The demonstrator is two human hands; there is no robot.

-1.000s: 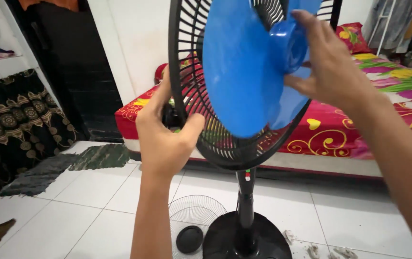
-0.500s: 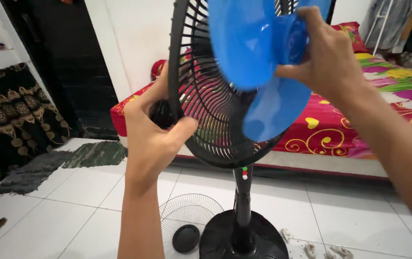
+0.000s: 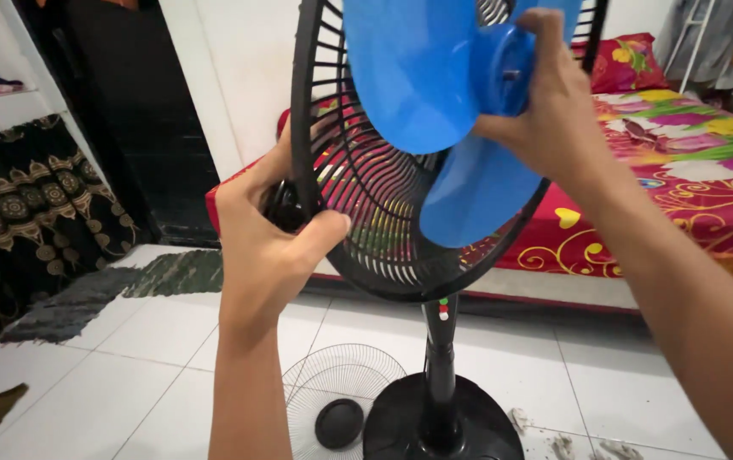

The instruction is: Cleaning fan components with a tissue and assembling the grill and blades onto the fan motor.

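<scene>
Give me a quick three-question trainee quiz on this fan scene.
1. True or false: the right hand grips the hub of the blue blade.
2. What does the left hand grip?
A. rear guard
B. fan pole
C. pillow
3. Fill in: on the floor beside the fan base lies a wire ____ with a black cap.

Key: 1 true. 2 A, the rear guard, at its rim. 3 grille.

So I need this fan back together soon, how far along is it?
Done: the black rear guard sits on the stand fan. In hand: the right hand holds the blue blade by its hub against the guard, while the left hand grips the motor housing behind. Left: the wire front guard and a round black cap lie on the floor.
</scene>
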